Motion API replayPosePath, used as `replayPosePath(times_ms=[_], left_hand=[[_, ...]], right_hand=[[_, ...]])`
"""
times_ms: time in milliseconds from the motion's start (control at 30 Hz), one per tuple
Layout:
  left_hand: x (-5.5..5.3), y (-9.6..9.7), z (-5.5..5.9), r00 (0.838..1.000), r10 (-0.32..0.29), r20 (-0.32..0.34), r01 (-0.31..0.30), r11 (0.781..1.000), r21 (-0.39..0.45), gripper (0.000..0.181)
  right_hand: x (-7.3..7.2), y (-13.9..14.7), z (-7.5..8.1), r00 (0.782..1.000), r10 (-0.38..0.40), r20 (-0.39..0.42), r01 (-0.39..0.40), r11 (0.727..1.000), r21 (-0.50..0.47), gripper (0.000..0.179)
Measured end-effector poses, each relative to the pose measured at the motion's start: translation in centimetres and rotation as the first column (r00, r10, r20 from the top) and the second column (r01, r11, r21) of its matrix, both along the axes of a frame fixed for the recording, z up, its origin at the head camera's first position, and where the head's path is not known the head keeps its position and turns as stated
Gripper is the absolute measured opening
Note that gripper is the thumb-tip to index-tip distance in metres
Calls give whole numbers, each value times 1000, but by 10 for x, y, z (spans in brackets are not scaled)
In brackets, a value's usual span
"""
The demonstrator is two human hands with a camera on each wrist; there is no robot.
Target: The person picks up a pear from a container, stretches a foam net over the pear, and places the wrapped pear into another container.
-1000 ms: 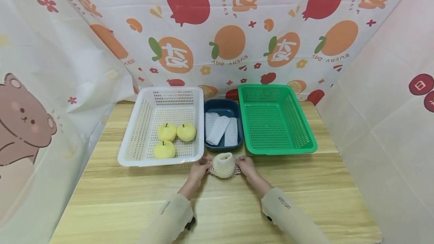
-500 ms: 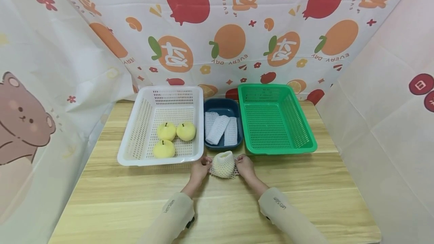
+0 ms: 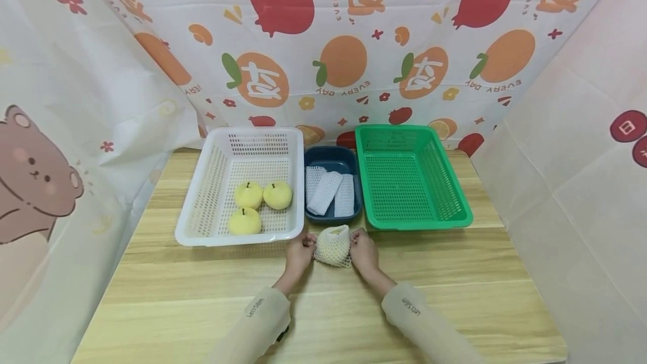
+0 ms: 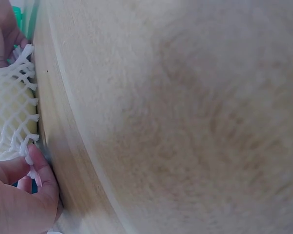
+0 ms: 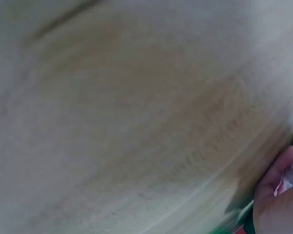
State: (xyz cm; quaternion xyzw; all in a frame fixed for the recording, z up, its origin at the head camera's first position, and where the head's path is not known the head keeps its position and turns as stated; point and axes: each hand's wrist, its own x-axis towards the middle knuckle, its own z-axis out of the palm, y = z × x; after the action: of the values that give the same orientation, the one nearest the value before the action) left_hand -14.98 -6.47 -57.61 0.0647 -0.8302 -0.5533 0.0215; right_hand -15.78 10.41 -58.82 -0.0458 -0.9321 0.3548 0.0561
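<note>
A pale yellow pear-like fruit inside a white foam net sleeve [image 3: 332, 247] sits on the table between my hands. The sleeve's top opening stands up in a collar, and its lower edge spreads at the sides. My left hand [image 3: 299, 253] pinches the sleeve's edge between thumb and forefinger, which the left wrist view shows closely at the foam net [image 4: 14, 112]. On the other side my right hand [image 3: 364, 250] pinches the opposite edge. In the right wrist view only part of the right hand [image 5: 281, 195] and a bit of white foam show.
At the left stands a white basket [image 3: 189, 212] with three yellow fruits [image 3: 245, 221] in it. A dark blue tray [image 3: 331, 156] behind the hands holds three white foam sleeves [image 3: 324, 193]. A green basket [image 3: 396, 184] is at the right. A printed curtain [image 3: 323, 16] closes off the back.
Both hands keep their hold at the sleeve's edges. The right hand has drawn slightly inward, and the sleeve's spread edges sit closer around the fruit.
</note>
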Motion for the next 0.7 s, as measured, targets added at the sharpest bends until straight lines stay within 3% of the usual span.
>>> replayPosePath(times_ms=[233, 433, 700], left_hand=[[0, 0, 0, 1000, -4, 17, 5, 1000, -12, 12], [1, 0, -1, 1000, 2, -10, -3, 999, -44, 14], [4, 0, 1, 999, -12, -44, 9, 997, -73, 12]], right_hand=[[2, -1, -5, 999, 15, -48, -9, 993, 117, 8], [4, -3, -7, 991, 38, -126, -14, 982, 187, 10], [4, -2, -7, 992, 43, -120, -20, 984, 179, 11]])
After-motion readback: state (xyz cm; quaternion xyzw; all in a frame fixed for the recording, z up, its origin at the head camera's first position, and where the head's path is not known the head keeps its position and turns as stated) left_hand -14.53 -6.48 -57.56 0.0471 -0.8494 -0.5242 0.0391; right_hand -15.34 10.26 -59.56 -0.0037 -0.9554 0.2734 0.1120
